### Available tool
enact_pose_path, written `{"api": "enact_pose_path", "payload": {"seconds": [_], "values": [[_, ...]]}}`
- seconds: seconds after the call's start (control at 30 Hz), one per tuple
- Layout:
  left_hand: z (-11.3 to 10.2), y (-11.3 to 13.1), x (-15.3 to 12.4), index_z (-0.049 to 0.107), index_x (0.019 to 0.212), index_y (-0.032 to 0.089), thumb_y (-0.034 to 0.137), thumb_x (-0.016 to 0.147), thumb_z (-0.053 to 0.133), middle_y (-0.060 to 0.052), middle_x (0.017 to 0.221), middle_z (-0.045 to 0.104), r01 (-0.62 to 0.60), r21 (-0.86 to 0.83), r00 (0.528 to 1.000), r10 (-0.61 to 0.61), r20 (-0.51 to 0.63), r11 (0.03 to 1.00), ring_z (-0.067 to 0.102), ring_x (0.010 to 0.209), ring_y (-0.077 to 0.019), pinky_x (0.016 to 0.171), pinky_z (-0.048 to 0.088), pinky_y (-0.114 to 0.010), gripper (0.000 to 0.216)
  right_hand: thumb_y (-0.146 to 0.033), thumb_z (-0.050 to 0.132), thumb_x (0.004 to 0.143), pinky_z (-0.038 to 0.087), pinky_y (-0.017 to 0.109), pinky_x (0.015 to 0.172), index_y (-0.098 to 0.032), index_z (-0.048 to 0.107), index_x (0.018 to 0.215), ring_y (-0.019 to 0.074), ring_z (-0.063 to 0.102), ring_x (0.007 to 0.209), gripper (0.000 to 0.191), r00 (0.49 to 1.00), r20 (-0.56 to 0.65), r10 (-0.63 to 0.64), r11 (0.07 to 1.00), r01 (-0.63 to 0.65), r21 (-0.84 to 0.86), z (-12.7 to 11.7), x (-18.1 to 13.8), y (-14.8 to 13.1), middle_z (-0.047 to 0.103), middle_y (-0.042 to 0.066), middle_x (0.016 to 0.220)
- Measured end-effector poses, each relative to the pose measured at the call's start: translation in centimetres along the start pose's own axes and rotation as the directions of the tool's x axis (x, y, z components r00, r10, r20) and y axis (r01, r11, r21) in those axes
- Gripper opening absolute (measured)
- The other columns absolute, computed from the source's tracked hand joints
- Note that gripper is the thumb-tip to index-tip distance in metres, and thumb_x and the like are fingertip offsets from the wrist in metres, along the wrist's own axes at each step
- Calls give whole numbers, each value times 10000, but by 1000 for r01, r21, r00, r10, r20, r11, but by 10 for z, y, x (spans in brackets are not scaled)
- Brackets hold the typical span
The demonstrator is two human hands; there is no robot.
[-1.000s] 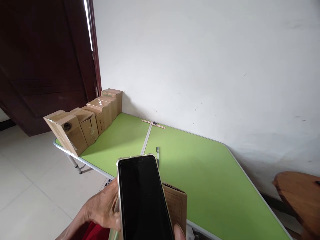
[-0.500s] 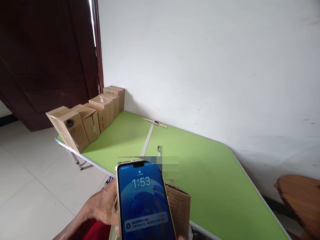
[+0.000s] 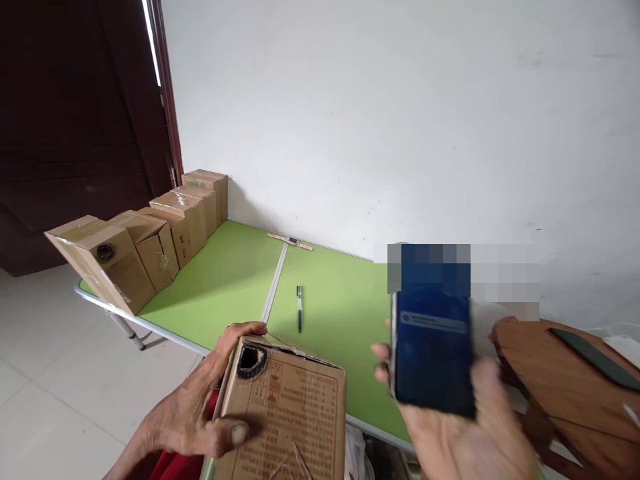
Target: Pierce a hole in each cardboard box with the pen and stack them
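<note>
My left hand grips the left side of a cardboard box, with the thumb on its printed face and the fingers over the top edge. Near that box's upper left corner is a dark-rimmed round hole. Over to the right, my right hand is wrapped round a smartphone and holds it up, screen towards me; thumb and phone are blurred. Part of the screen is pixelated. A pen lies on the green table beyond the held box.
Several cardboard boxes stand in a row along the table's left end. By the wall lies a watch with its strap spread. To the right, a wooden stool carries a dark flat object. Behind is a white wall.
The phone has moved from in front of the box to the right in my right hand. The held box and my left hand on it are now uncovered. The view has turned slightly right.
</note>
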State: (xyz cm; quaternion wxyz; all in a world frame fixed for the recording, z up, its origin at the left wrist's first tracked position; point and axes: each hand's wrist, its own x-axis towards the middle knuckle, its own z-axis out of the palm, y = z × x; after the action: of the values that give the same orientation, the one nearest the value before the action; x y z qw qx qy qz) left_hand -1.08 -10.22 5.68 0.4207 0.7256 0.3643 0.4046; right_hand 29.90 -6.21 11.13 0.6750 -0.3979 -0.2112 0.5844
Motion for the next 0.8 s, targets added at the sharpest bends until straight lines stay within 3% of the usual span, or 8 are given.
{"api": "enact_pose_path", "payload": {"seconds": [0.13,0.2,0.37,0.5,0.63,0.8], "values": [[-1,-1,-2,226,1677,446,693,925,647,-73,1729,301,31,-25,1000,-31,-2,999,330,1565,-487,1258,367,-664,897,-474,764,919,692,401,686,-186,775,1097,298,841,795,339,998,-62,21,999,-23,-34,-17,71,46,855,98,988],[-2,-3,-4,243,1674,443,691,924,642,-69,1735,292,55,-34,998,-55,-3,998,315,1570,-495,1261,358,-679,885,-366,679,972,688,371,724,-174,752,1058,264,840,792,223,986,-83,146,987,-151,-57,-32,102,76,855,88,943],[-5,-11,-8,256,1674,450,686,914,638,-54,1748,274,125,-51,992,-125,-10,991,306,1573,-506,1251,381,-678,883,-260,552,1012,693,410,766,-193,717,986,251,825,760,180,962,-120,243,963,-255,-90,-52,151,125,843,69,871],[-7,-12,-10,273,1677,419,727,909,614,-61,1754,286,147,-78,989,-149,-11,986,298,1586,-508,1252,401,-646,895,-328,610,1015,677,374,768,-210,691,946,226,798,753,159,960,-182,213,958,-242,-156,-55,180,139,804,32,811],[-6,-16,-15,284,1689,400,811,894,573,-56,1784,257,173,-118,984,-177,-23,978,226,1614,-524,1284,328,-671,940,-422,652,1050,646,353,753,-169,692,1038,178,744,781,256,963,-243,114,934,-187,-304,-60,200,144,760,30,929],[2,-36,-15,415,1653,356,992,852,308,-68,1756,343,157,-127,975,-174,-137,980,235,1620,-482,1350,194,-620,1029,-433,667,1057,615,347,761,-155,702,1112,178,711,850,286,968,-249,-9,790,-146,-595,-70,201,144,731,42,1048]]}}
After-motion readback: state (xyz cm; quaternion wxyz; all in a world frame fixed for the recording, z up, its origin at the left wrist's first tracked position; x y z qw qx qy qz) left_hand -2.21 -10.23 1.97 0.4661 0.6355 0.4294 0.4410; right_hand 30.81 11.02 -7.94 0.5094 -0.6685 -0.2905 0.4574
